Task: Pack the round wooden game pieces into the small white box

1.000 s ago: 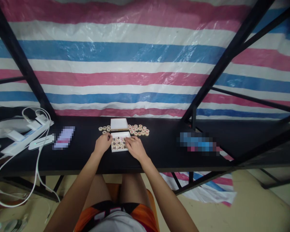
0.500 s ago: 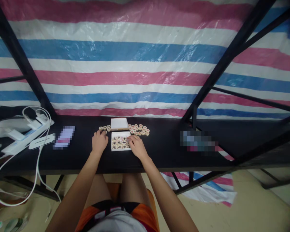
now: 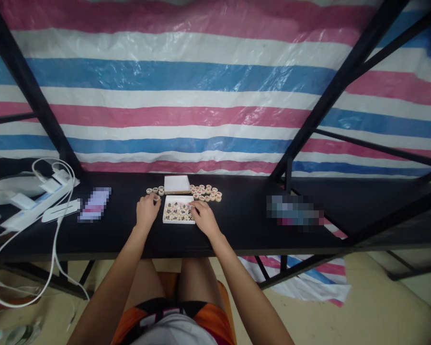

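Note:
A shallow white box (image 3: 178, 222) holds rows of round Chinese chess pieces with dark characters. Just left of it, my left hand (image 3: 147, 211) is closed in a pinch around a Chinese chess piece (image 3: 157, 199). My right hand (image 3: 204, 216) rests at the box's right side, its fingers curled over that edge and partly hiding the pieces there. Beyond my left hand lie several loose dark-marked pieces (image 3: 155, 190). A larger cluster of red-marked pieces (image 3: 207, 193) spreads over the table to the right of the open box lid (image 3: 177, 183).
The black table (image 3: 244, 225) has a power strip (image 3: 39, 203) with white cables at its left end. Near it is a blurred-out flat object (image 3: 95, 204), and another blurred item (image 3: 294, 210) lies at the right. Black metal bars (image 3: 39, 105) and a striped plastic sheet (image 3: 179, 115) stand behind.
The white box has shifted slightly left with my right hand at its edge. My left fingers have drawn up a little, and a piece now shows between thumb and fingertips.

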### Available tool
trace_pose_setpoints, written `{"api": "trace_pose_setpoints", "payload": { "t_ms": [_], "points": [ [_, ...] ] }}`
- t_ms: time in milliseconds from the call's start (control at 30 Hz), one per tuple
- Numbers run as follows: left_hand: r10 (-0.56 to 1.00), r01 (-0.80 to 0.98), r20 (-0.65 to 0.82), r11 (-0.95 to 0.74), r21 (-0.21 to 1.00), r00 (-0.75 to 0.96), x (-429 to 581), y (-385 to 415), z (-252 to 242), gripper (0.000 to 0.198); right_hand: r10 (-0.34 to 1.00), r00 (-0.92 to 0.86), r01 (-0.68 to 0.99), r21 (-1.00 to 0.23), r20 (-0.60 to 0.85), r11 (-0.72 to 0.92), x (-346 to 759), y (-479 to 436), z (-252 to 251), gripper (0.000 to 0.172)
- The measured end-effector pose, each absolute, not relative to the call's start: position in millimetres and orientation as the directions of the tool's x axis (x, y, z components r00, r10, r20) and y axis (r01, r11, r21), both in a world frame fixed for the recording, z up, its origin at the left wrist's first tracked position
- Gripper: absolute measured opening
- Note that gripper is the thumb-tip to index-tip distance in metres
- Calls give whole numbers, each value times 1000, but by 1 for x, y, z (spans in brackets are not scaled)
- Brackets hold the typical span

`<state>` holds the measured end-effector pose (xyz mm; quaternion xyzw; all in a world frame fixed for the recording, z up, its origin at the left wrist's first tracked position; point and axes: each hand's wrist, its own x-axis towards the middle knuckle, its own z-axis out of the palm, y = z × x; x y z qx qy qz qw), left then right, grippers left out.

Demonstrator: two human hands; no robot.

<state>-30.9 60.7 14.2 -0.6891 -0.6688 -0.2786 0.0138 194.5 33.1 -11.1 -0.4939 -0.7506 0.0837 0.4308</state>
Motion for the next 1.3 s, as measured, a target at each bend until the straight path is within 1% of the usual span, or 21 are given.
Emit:
{"api": "trace_pose_setpoints", "payload": {
  "t_ms": [67,133,200,300,533,633,700,800,900,967,1100,1300],
  "points": [
    [882,824,469,-288,487,31,-27,61,14,17,790,-161,667,-525,591,529,195,32,-8,26],
    [851,694,500,-457,556,160,-21,60,14,19,767,-215,650,-498,604,574,194,29,-5,28],
    [831,600,485,-542,589,274,-15,57,13,21,749,-279,619,-484,601,619,192,26,-1,30],
    [813,528,454,-583,617,366,-8,52,14,24,733,-352,574,-484,582,661,190,21,3,31],
    [798,463,425,-597,655,427,-6,48,16,25,702,-396,506,-498,592,705,188,18,6,26],
    [774,504,439,-632,589,457,-7,51,15,24,713,-360,538,-490,602,686,188,21,4,24],
    [778,592,468,-624,510,419,-9,54,14,26,730,-287,588,-488,620,645,190,24,1,22],
    [826,753,504,-495,434,252,-15,60,11,25,762,-142,662,-512,632,548,194,29,-4,21],
    [885,861,450,-318,397,119,-21,63,8,22,791,-79,703,-528,607,476,197,33,-9,19],
    [912,891,400,-252,377,88,-23,63,6,23,801,-69,706,-538,594,460,199,36,-12,19],
    [926,874,353,-277,399,133,-22,63,3,27,802,-70,675,-564,593,476,199,38,-15,19],
    [932,844,322,-304,441,167,-22,64,2,30,808,-117,680,-546,577,489,199,39,-17,20]
  ]
}}
